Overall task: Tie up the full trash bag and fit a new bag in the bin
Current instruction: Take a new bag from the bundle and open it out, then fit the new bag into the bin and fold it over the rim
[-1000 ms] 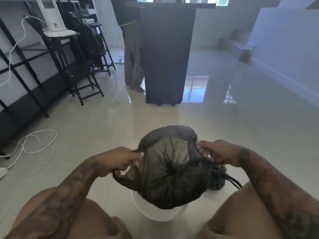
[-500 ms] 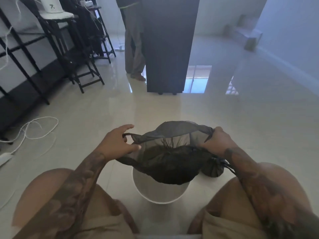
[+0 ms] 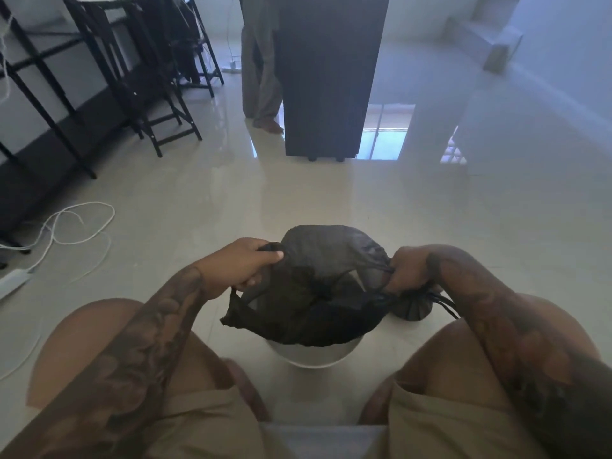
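A thin black new bag [image 3: 318, 286] is stretched open over a small white bin [image 3: 314, 354] on the floor between my knees. My left hand [image 3: 243, 268] grips the bag's left rim. My right hand [image 3: 409, 270] grips its right rim. The bag's closed bottom sags into the bin and hides most of the bin's mouth. A small tied-up black trash bag [image 3: 414, 306] lies on the floor just right of the bin, under my right hand, its drawstrings trailing to the right.
A tall dark cabinet [image 3: 328, 77] stands ahead with a person [image 3: 261, 61] beside it. Black stools and shelving [image 3: 132, 71] line the left. White cables [image 3: 66, 226] and a power strip [image 3: 13, 283] lie on the tiled floor at left.
My hands have lowered the new bag from in front of me down onto the bin. Both hands have closed tighter on its rim, and the bag's bottom has sunk into the bin.
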